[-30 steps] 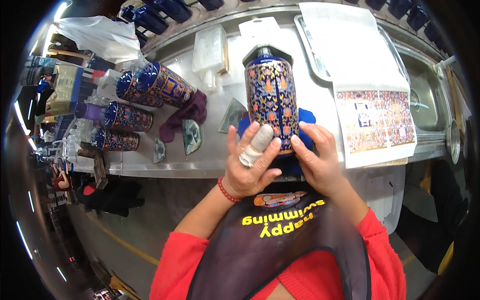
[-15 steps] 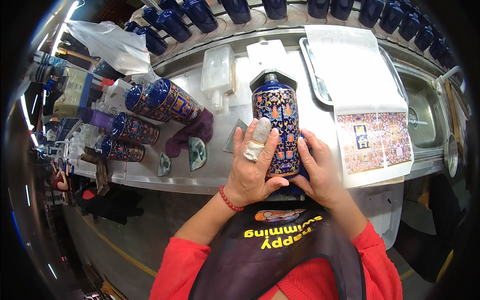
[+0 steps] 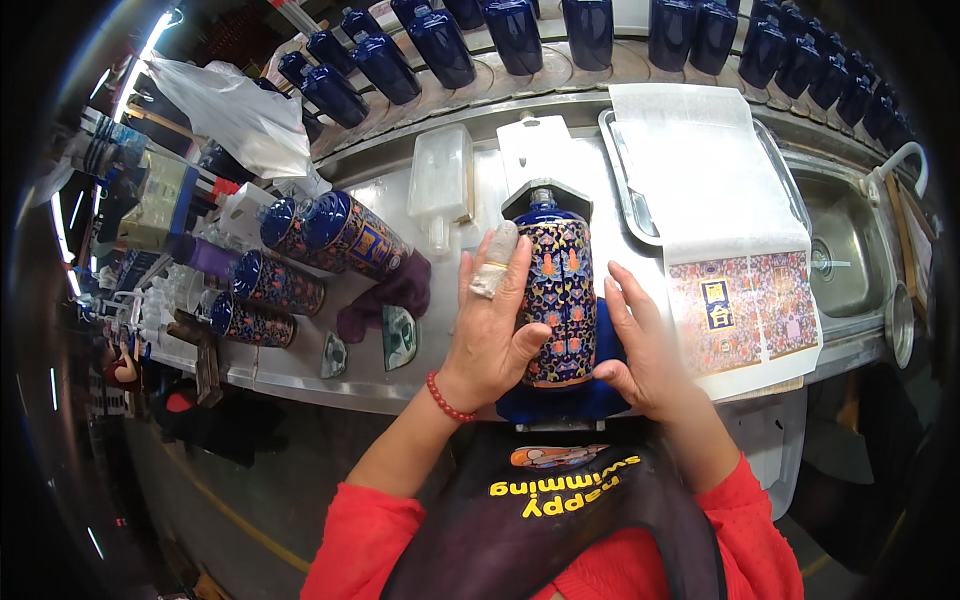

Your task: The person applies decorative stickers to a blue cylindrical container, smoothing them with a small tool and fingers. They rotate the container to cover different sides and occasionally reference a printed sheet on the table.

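Observation:
A dark blue bottle with a colourful floral sheet around its body lies on its back in front of me, neck pointing away. Under it is a blue surface, and a grey angular rest stands behind the shoulder. My left hand lies along the bottle's left side, fingers stretched out and thumb near its lower part. A greyish cover wraps one finger. To the right of the bottle, my right hand is held apart from it, slightly blurred, fingers spread and holding nothing.
Several patterned bottles lean at left beside a purple cloth and green-white scraper-like pieces. A printed floral sheet hangs off a tray. Behind are plain blue bottles; a sink is at right.
My right hand has come away from the bottle toward the right. My left hand has shifted from the bottle's front to its left side. The whole view has dropped slightly.

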Tool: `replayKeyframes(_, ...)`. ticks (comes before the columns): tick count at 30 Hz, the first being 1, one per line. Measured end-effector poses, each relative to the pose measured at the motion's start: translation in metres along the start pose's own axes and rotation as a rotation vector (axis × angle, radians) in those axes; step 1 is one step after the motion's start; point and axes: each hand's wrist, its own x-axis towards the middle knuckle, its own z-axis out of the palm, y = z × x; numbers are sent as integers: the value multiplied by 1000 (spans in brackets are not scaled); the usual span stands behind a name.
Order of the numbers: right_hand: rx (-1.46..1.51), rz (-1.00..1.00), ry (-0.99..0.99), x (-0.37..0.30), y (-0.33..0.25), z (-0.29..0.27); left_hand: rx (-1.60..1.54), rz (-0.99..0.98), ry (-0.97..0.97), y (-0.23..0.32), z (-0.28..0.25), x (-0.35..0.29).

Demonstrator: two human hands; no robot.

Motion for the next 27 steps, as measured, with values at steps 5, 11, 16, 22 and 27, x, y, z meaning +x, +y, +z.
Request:
replayKeyframes(5,6,47,-66,13,4,0,121,-3,-32,0,6,6)
replayKeyframes(11,2,23,-57,19,1,3,189,9,-24,8,6,14)
replayKeyframes(16,-39,16,-55,16,4,3,221,15,-64,8,9,17)
replayKeyframes(22,28,73,33,-5,9,-3,-220,-134,28,1,4,-21)
replayKeyframes(27,-27,62,-9,-26,5,-5,20,-121,16,10,27,-68)
